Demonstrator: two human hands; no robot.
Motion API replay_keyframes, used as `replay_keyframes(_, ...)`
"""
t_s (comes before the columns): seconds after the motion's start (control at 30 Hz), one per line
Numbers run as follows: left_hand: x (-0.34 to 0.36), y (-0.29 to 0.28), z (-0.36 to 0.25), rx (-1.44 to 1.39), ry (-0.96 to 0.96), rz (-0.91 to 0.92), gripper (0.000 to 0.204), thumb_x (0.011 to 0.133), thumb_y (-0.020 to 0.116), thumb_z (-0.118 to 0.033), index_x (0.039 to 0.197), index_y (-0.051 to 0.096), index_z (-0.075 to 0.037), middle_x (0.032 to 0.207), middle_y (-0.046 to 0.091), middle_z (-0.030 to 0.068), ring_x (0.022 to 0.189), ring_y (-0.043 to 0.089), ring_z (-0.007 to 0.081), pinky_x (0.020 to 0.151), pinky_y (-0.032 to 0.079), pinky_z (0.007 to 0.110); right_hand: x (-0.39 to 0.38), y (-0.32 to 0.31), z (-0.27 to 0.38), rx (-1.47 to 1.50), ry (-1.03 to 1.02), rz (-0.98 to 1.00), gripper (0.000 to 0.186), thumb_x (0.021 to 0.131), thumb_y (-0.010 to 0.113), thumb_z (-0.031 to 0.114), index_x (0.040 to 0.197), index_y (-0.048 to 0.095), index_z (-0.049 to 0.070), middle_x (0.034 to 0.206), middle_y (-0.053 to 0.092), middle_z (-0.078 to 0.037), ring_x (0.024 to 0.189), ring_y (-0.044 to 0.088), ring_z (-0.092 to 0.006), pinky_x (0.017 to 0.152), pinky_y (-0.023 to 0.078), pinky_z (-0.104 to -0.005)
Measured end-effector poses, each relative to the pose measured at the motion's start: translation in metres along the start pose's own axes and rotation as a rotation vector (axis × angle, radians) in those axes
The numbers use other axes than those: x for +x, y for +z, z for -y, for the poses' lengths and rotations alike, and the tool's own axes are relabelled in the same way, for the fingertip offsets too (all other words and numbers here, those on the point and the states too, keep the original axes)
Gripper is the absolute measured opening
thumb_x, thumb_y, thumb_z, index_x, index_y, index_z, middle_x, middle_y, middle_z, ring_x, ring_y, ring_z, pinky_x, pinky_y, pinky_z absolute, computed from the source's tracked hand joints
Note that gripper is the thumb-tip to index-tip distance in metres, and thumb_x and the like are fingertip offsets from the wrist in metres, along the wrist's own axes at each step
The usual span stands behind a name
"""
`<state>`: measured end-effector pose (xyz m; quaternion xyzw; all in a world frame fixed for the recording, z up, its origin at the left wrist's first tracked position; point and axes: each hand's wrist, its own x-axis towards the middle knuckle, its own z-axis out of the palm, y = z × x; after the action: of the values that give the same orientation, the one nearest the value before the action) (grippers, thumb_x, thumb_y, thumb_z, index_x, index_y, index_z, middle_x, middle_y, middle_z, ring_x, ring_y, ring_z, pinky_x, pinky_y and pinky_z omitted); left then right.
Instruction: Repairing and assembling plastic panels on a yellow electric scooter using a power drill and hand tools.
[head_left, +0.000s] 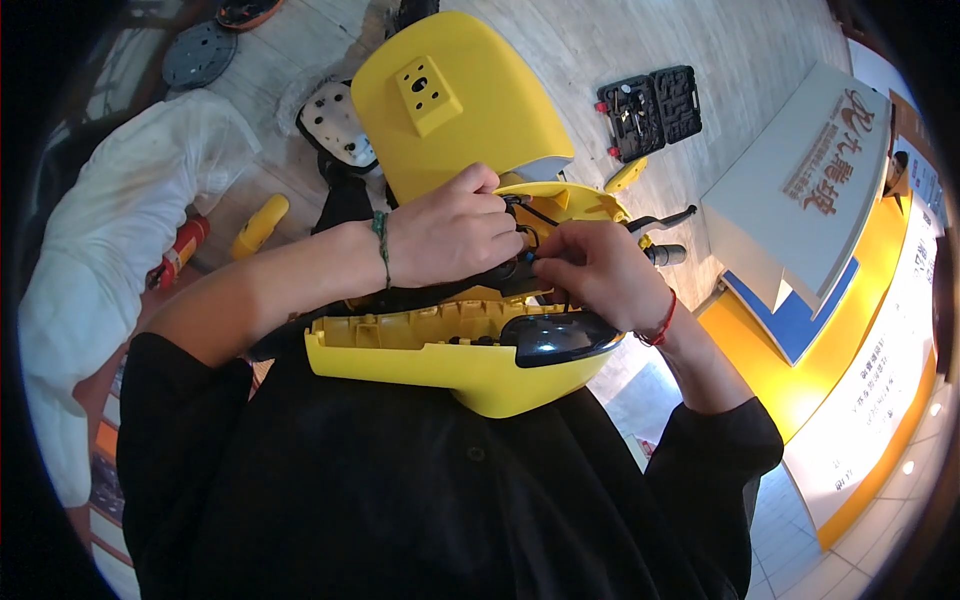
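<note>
1. We find the yellow cover (400, 364) tilted open at the wearer's black shirt (470, 470), its ribbed inside facing up and its dark lens (565, 340) at the right end. We judge that this placement leaves the interior reachable while the body backs up the loose part.

2. We see the yellow housing (580, 203) across the gap from the cover, beside the brake lever (668, 220) and black handlebar grip (667, 255). The black cable (541, 214) shows in this gap (short slack would explain why the two halves lie so near each other).

3. We note the left hand (455, 232) curled, knuckles up, over the gap's left side. Its fingertips are hidden; we cannot tell what it holds. We judge that it steadies the wiring.

4. We note the right hand (603, 272) opposite, thumb and forefinger drawn into a narrow pinch, seemingly on the small blue part (530, 257).

5. We locate that part between the two hands: at the right fingertips and just beside the left hand's lower knuckles, with the open cover nearer the wearer.
</note>
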<state>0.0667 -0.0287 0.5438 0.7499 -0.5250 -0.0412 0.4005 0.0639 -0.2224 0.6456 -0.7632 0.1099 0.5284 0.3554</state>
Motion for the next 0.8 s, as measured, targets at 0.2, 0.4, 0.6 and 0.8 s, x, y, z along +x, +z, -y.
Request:
replay_keyframes(0.2,-0.003,0.000,-0.001,0.066,0.017,0.004,0.004,0.081,0.059,-0.011,0.081,0.062,-0.009,0.068,0.051,0.0001,0.070,0.053,0.0129,0.080,0.038,0.030,0.008,-0.002,-0.002,0.150,0.052,0.076,0.012,0.082,0.062,0.009,0.085,0.061,-0.003,0.068,0.063,-0.004,0.059,0.058,-0.0058,0.051,0.044,-0.0187)
replay_keyframes(0.4,-0.004,0.003,0.001,0.110,-0.008,-0.055,0.007,0.076,0.054,-0.012,0.069,0.053,-0.012,0.063,0.052,-0.0013,0.068,0.055,0.0124,0.084,0.037,0.030,0.012,0.003,-0.007,0.363,0.057,0.083,0.013,0.084,0.060,0.009,0.088,0.060,-0.003,0.068,0.063,-0.003,0.058,0.058,-0.0060,0.050,0.044,-0.0182)
replay_keyframes(0.6,-0.001,-0.005,-0.001,0.132,0.060,-0.018,0.008,0.079,0.056,-0.009,0.083,0.061,-0.006,0.068,0.052,0.0016,0.069,0.055,0.0142,0.078,0.039,0.031,0.017,-0.005,-0.004,0.314,0.023,0.153,0.015,0.085,0.059,0.009,0.090,0.060,-0.005,0.071,0.063,-0.006,0.060,0.059,-0.0072,0.052,0.046,-0.0189)
replay_keyframes(0.8,0.002,0.001,-0.001,0.155,-0.016,-0.090,0.006,0.075,0.055,-0.011,0.070,0.052,-0.012,0.062,0.049,-0.0010,0.066,0.053,0.0129,0.079,0.038,0.030,0.013,-0.003,-0.005,0.295,0.008,0.093,0.016,0.084,0.061,0.011,0.089,0.061,-0.005,0.070,0.064,-0.004,0.061,0.059,-0.0069,0.054,0.045,-0.0195)
